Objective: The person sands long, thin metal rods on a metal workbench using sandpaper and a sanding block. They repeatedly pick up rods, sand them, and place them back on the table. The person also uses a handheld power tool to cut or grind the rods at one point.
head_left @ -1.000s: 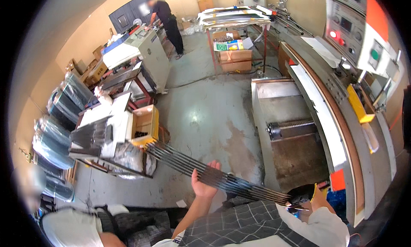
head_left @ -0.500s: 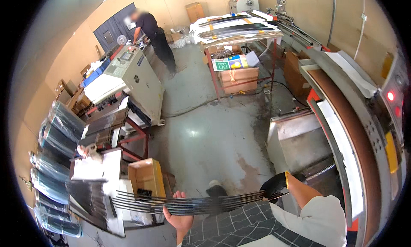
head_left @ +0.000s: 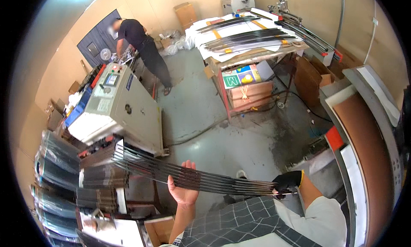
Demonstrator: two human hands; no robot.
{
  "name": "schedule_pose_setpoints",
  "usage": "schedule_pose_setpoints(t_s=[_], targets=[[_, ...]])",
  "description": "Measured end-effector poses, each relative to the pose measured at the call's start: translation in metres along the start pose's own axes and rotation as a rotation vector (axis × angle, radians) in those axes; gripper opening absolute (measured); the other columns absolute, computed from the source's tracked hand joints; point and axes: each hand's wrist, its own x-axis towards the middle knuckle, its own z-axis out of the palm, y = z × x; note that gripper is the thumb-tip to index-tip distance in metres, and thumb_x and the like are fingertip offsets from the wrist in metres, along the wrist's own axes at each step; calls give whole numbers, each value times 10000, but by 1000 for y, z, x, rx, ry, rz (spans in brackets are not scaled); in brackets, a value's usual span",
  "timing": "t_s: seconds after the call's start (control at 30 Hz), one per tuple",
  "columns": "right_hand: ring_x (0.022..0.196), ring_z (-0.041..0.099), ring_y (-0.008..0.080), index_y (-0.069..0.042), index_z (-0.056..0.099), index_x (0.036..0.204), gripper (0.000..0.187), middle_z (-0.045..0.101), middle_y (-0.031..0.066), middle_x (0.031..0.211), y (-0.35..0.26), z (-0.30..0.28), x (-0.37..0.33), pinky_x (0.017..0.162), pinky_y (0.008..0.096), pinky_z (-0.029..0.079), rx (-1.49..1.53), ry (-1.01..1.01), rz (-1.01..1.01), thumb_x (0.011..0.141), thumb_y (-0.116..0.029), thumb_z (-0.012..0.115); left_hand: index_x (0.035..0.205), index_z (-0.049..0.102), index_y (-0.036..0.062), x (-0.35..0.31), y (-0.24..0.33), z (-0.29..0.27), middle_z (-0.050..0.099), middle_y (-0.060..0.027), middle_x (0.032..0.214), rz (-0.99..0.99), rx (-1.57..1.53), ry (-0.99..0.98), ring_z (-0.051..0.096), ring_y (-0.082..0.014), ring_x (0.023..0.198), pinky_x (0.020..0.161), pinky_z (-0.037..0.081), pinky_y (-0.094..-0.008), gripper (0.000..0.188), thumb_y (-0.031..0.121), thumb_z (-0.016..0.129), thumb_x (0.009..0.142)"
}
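Note:
A fanned bundle of long thin black rods (head_left: 218, 183) stretches across in front of me, slanting up toward the left. My right hand (head_left: 287, 182), in a black glove with a yellow cuff edge, is closed round the rods' right ends. Bare and palm up, my left hand (head_left: 184, 192) cradles the bundle near its middle. The thumb is on the near side and the fingertips show past the far side. The rods' left ends spread beside a rack of dark rods (head_left: 102, 176) at the left.
A white machine cabinet (head_left: 137, 105) stands at the left, with a co-worker (head_left: 143, 45) bent over behind it. Ahead is a table (head_left: 257, 52) bearing more black rods, with boxes (head_left: 250, 95) below. A brown-bedded machine (head_left: 364, 131) lines the right; a cable (head_left: 201, 133) crosses the floor.
My view has shifted toward the left machine as I moved forward. The rods' left ends have risen and now point up toward the rack; both hands still hold the bundle.

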Motion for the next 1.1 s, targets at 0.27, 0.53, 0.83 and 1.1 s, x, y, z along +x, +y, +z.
schedule_pose_setpoints(t_s=[0.27,0.53,0.83,1.1], targets=[[703,618,180,28,657,1038,294,661,115,806,-28,-183,148,644,349,512,302,-109,116,849,-197,647,1305,513,-49,242,59,12,482,-178,1414,-25,23,44,368,-338,1374,1147,273,-489,685,418,657,825],[716,614,179,33,654,1047,315,668,110,818,-78,-350,329,663,338,506,192,-101,111,853,-216,656,1283,546,-49,435,162,-15,497,-179,1406,42,9,-5,365,-334,1380,1141,260,-529,653,443,605,858],[731,611,177,37,651,1057,341,676,104,833,-131,-460,486,685,326,499,331,38,161,858,-238,666,1305,523,-67,697,277,-4,474,-189,1430,-162,9,-68,364,-331,1387,1127,280,-526,660,448,537,892],[745,608,175,42,649,1067,364,683,98,845,-138,-517,559,704,316,493,515,276,257,863,-258,676,1400,423,-43,934,235,38,362,-175,1520,-540,-18,-181,287,-306,1436,1153,216,-535,736,448,580,875]])
